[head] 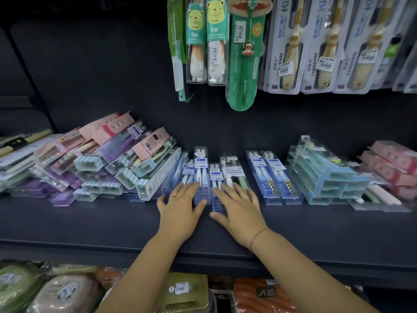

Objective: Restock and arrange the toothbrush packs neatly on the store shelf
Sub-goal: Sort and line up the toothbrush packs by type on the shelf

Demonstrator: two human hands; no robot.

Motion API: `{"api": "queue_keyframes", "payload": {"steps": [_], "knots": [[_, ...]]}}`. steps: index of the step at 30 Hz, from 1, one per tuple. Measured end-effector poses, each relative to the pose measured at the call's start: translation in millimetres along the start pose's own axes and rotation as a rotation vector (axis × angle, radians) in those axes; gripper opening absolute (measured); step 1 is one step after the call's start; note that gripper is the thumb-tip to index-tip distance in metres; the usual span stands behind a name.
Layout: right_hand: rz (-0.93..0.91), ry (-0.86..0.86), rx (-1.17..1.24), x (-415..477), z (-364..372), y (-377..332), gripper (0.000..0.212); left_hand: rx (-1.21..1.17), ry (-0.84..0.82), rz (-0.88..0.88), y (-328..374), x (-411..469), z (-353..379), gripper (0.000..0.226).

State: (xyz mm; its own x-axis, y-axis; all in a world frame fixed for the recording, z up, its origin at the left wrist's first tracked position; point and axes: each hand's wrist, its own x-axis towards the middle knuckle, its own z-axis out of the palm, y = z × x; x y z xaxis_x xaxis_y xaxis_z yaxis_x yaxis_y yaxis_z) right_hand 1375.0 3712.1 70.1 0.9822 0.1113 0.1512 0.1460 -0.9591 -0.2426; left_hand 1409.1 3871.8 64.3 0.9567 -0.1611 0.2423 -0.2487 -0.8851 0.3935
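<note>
- Looking down in the head view, the left hand [180, 206] is lying flat, with straight, relaxed fingers pressing on the clear narrow toothbrush packs with blue labels [200, 175] at the middle of the dark store shelf [90, 222]. Its thumb is touching the side of one pack, and it is gripping nothing.
- The right hand [239, 208] is resting spread, released fingers over the neighbouring clear pack printed "SOFT TOOTHBRUSH" [233, 175]. Its thumb is pointing toward the left hand, and it is pinching nothing.
- These packs are lying lengthwise, brush heads toward the back wall, with their front ends sitting unevenly.
- The step in hand is probably squaring up this centre row.
- Doing it well likely means sliding the packs sideways under flat palms until they are touching. The front ends should then be drawn to one line parallel with the shelf edge.
- Light pressure seems wise, since slick plastic sleeves may ride over one another.
- The tumbled heap of pink, purple and mint packs [101, 163] is leaning against the row's left side, so it may need holding back.
- The two clear blue-edged packs [268, 175] are lying just beside the row on the right. The stepped stack of pale blue boxes [327, 175] is sitting beyond them.
</note>
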Motion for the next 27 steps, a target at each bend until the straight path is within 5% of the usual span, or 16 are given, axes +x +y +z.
{"api": "queue_keyframes", "payload": {"steps": [9,20,24,27], "knots": [[0.136,0.342,0.064,-11,-2,-2,0.068,0.012,-0.029,-0.016,2,0,0,0.053],[0.163,0.445,-0.075,-9,9,-11,0.03,0.077,0.065,0.056,18,-20,-1,0.044],[0.165,0.448,-0.061,-21,8,-15,0.03,0.037,0.238,0.045,31,-34,3,0.032],[0.161,0.433,0.004,-33,7,-16,0.03,-0.002,0.207,-0.005,33,-37,3,0.032]]}}
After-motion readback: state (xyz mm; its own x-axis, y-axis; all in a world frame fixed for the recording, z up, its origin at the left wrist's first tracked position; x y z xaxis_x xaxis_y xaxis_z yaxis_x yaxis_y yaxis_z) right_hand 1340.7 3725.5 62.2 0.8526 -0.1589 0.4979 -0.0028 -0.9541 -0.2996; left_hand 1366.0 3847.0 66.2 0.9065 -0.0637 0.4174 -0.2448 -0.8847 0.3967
